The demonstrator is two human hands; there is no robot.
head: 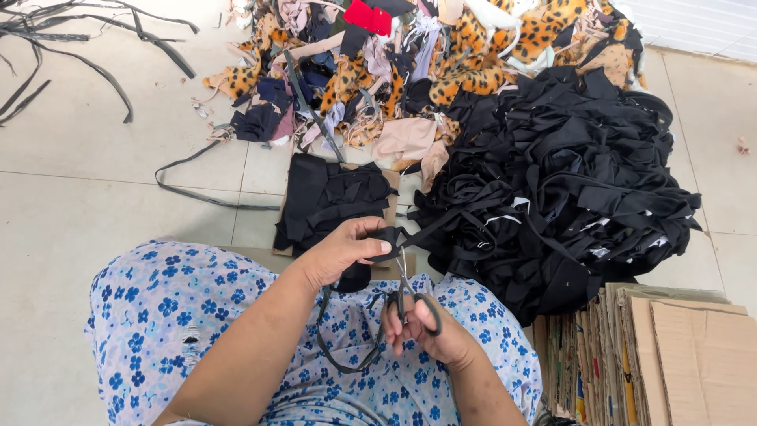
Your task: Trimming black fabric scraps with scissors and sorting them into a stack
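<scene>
Left hand [341, 251] at frame centre, fingers pinched shut on a black fabric piece [386, 239]. Right hand [430, 327] just below it, fingers closed through the loops of black-handled scissors [404, 288]; blades point up into the fabric right beside the left thumb. A thin black strap [339, 355] loops down from the left hand across the lap of the blue floral dress [181, 308].

Surroundings:
- Big heap of black fabric strips [568, 173] fills centre-right and nearly touches the held piece; a strip runs from the heap to the hands.
- Smaller stack of black cut pieces [323, 197] on a cardboard sheet [390, 207], directly above the left hand.
- Mixed scrap pile [394, 63] of leopard-print, pink, navy and red offcuts across the top centre, butting against the black heap.
- Stack of corrugated cardboard [670, 355] at lower right, just beside the right forearm.
- Loose black straps [71, 47] at upper left; one long strap [197, 185] trails over the tiles left of centre.

Clearance: tight on the right and above the hands. Bare tile floor [95, 197] on the left side and at the far right edge of the frame.
</scene>
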